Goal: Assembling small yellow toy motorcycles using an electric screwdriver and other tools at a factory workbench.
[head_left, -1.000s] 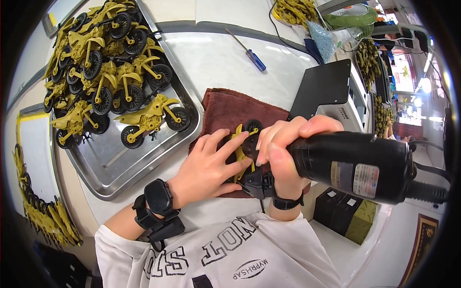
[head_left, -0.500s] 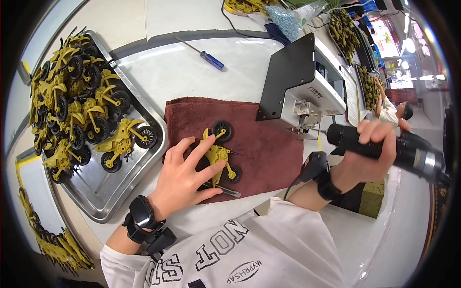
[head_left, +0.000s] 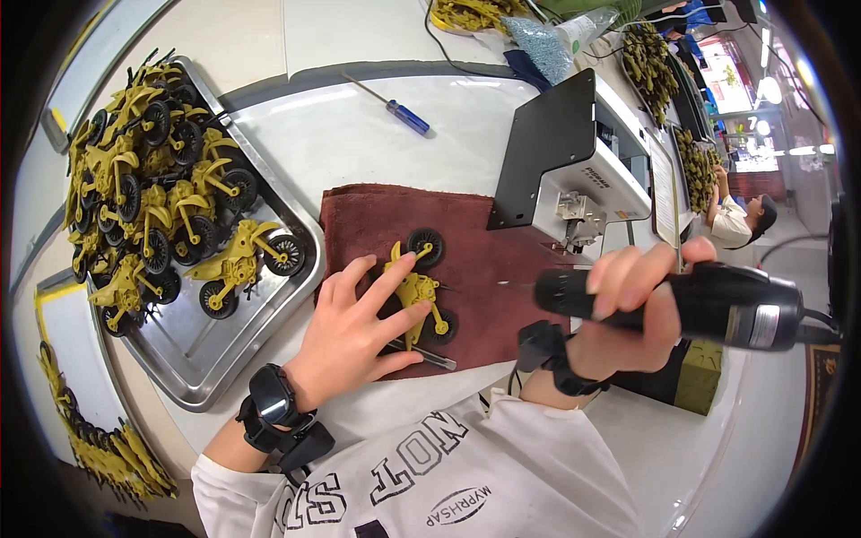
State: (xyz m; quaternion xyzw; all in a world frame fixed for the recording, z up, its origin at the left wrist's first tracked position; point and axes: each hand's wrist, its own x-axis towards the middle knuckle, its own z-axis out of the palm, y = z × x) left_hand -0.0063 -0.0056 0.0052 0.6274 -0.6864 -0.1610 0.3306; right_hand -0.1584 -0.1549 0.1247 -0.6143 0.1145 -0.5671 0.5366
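From where I stand, taking the brown cloth [head_left: 493, 229] as the clock's centre, a yellow toy motorcycle [head_left: 416, 290] with black wheels lies on it, just toward nine o'clock. One wheel points to twelve, the other to five. The left hand [head_left: 352, 312] reaches in from about eight, palm down, fingers spread, its fingertips resting on the bike's near side. The right hand [head_left: 632, 309], out at three o'clock and a little blurred, is wrapped around a black electric screwdriver [head_left: 722, 303]; its bit aims at nine, toward the bike but apart from it. A metal tray [head_left: 202, 345] heaped with similar motorcycles [head_left: 148, 184] sits at nine to ten. On the white tabletop [head_left: 309, 134], a blue-handled screwdriver [head_left: 406, 117] lies near eleven, and a black-and-white machine [head_left: 574, 170] stands between one and two.
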